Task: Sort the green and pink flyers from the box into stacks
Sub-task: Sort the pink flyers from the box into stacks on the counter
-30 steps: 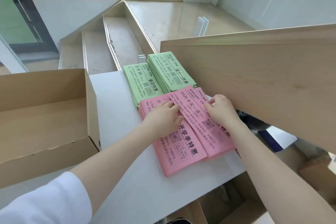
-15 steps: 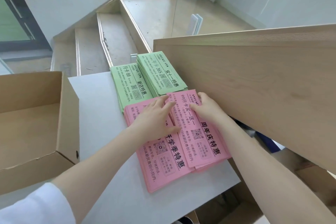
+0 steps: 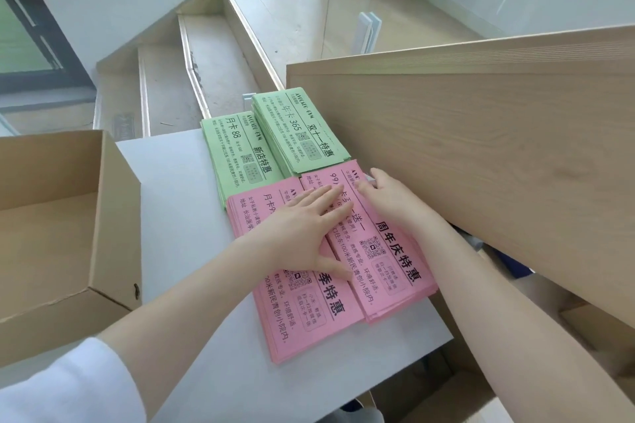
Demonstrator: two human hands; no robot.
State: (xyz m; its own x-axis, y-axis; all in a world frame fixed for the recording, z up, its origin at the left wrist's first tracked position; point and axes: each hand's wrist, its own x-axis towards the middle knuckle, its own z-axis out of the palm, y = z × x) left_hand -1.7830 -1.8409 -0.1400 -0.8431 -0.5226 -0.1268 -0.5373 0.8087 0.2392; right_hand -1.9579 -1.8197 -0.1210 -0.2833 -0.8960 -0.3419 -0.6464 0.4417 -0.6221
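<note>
- wooden panel (image 3: 481,154) — big slanted board filling the right side, its lower-left edge just beside the right-hand stacks.
- cardboard box (image 3: 113,216) — open, at left on the table; the inside that shows has no flyers in it, near end out of frame.
- white table (image 3: 178,203) — bears the box and all four stacks.
- near-left pink stack (image 3: 309,312) — biggest pile, nearest the camera, sheets a bit fanned at the near edge.
- right pink stack (image 3: 395,261) — touching the near-left pink stack along its long side, between it and the panel; near corner edges uneven.
- far-right green stack (image 3: 299,134) — thick, far of the right pink stack, about touching it.
- far-left green stack (image 3: 233,154) — thinner, beside it, far of the near-left pink stack.
- Step, by my read: sorting looks done; hands are squaring up the two pink piles. Next move likely calls for pushing the loose near edges flush, then lifting off.
- left hand (image 3: 302,230) — palm down across the seam of both pink stacks, fingers straight and spread a little, thumb out toward the near side; pressing, gripping nothing.
- right hand (image 3: 388,199) — flat on the far end of the right pink stack, right up against the panel, fingers stretched forward, close together; holding nothing.
</note>
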